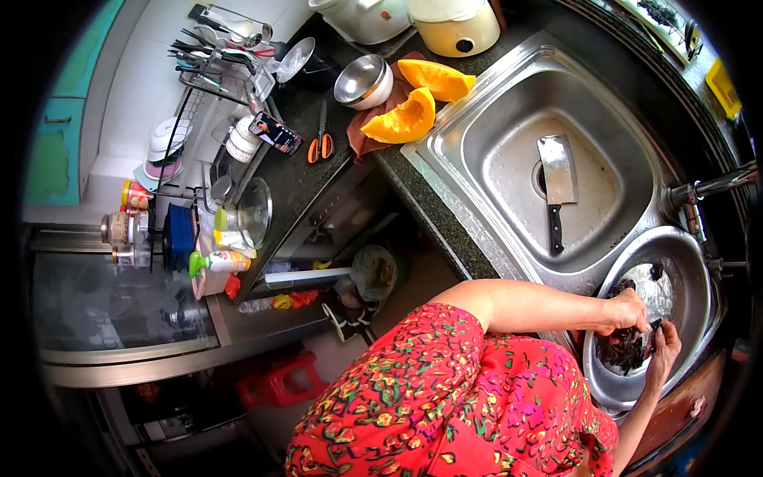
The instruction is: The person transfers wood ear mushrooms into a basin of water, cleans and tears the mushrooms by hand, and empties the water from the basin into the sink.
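Both of my hands are over a metal basin (702,274) of water at the right. Dark brown, frilly wet pieces (628,351) that look like wood ear fungus lie in a clump in it, and one small dark piece (656,272) sits apart near the far side. My left hand (626,312) is closed with its fingers at the clump, on a dark piece. Close beside it, my right hand (666,347) pinches a dark piece between thumb and fingers. The fingertips partly hide what they grip.
A cleaver (559,187) lies in the steel sink (477,159) beside the basin. Two pumpkin wedges (401,118), steel bowls (364,79), orange-handled scissors (321,145) and a phone (275,132) are on the counter. The faucet (711,184) juts over the sink edge.
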{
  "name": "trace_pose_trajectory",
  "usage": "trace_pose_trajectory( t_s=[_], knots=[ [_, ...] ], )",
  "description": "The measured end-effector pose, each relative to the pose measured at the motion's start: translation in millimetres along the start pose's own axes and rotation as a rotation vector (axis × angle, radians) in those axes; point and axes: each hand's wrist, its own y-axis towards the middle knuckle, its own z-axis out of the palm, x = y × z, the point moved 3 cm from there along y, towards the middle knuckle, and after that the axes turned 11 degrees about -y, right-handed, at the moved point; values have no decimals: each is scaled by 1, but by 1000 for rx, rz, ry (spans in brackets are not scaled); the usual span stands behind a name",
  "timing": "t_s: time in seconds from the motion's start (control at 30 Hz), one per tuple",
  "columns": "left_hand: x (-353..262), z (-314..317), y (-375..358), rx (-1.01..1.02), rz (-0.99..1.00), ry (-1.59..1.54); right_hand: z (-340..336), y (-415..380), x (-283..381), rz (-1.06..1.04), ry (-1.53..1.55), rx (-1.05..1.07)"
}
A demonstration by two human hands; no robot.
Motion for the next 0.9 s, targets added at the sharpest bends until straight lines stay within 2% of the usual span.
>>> trace_pose_trajectory(
  t_s=[0.03, 0.13, 0.2, 0.27, 0.37, 0.57, 0.6, 0.67, 0.77, 0.9],
  knots=[
    [-3, 1, -3, -13, -8, -29, 3, -2, 0, -19, -30, -103],
    [8, 0, 8, 17, 46, -11, -1, -2, -12, 24, -21, -147],
    [22, -4, 21, 27, 102, 3, 5, -5, -7, 48, 86, -133],
    [27, -5, 27, 37, 154, 15, 15, -15, 10, 118, 344, -79],
    [24, -3, 25, -16, 159, 66, 27, -25, 29, 61, 323, -6],
    [-1, 17, -4, 24, -10, 190, 28, -29, 32, 42, 333, 56],
    [5, 16, 2, 23, -9, 189, 30, -31, 35, 42, 333, 57],
    [11, 14, 13, 23, 118, 281, 29, -33, 41, 83, 300, 14],
    [9, 13, 13, 9, 103, 290, 27, -35, 39, 112, 361, 109],
    [5, 12, 15, 2, 156, 307, 28, -39, 37, 91, 473, 74]
  ],
)
